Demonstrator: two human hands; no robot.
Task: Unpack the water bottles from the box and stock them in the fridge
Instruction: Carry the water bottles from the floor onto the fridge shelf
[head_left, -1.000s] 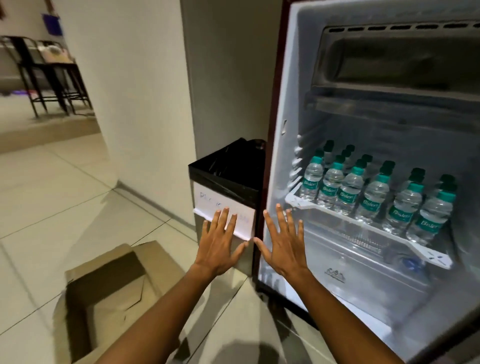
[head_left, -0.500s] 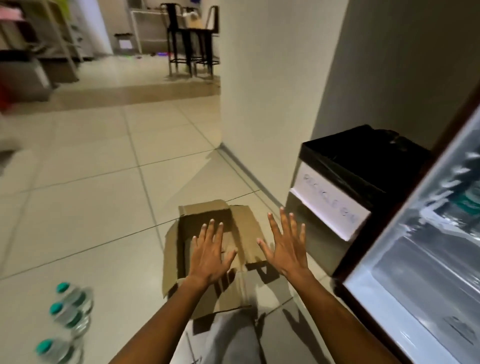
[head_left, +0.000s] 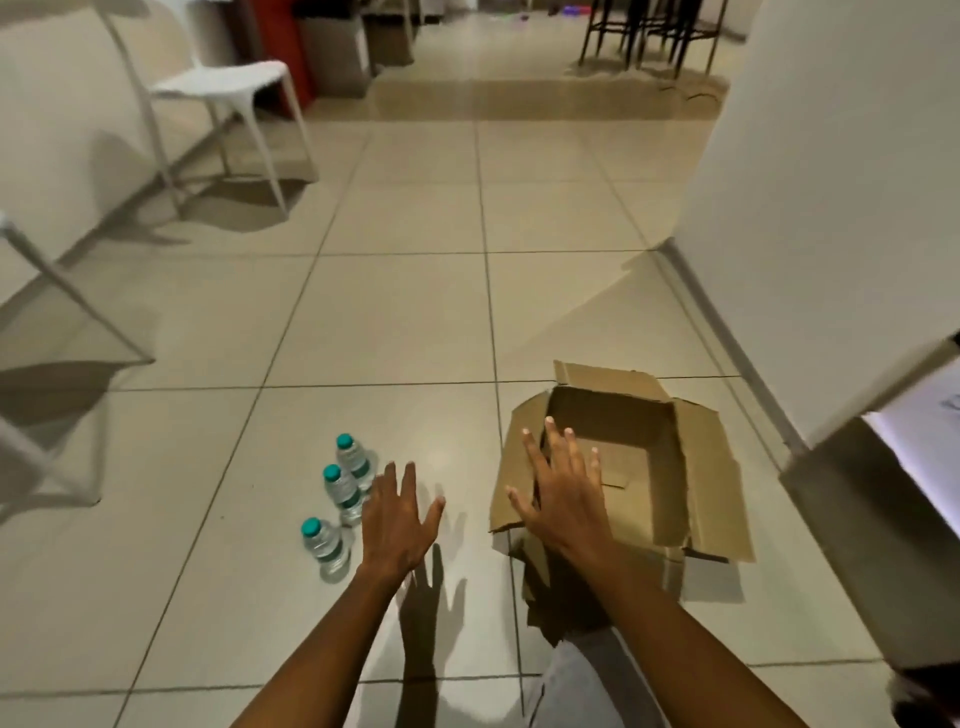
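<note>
Three small water bottles with teal caps stand in a row on the tiled floor: the far bottle (head_left: 354, 462), the middle bottle (head_left: 341, 492) and the near bottle (head_left: 323, 546). My left hand (head_left: 398, 519) hovers just right of them, fingers spread, holding nothing. An open cardboard box (head_left: 644, 457) with its flaps folded out sits on the floor to the right; no bottle shows inside it. My right hand (head_left: 562, 493) is spread above the box's left flap and holds nothing. The fridge is out of view.
A white plastic chair (head_left: 223, 104) stands at the back left, and another chair's legs (head_left: 57, 306) reach in from the left edge. A white wall (head_left: 831, 156) rises on the right, with the bin's paper label (head_left: 919, 441) at the right edge. Dark stools (head_left: 644, 31) stand far back.
The view has swung left from the open fridge to the floor. Both hands, still spread and holding nothing, now hover near the three bottles and the box.
</note>
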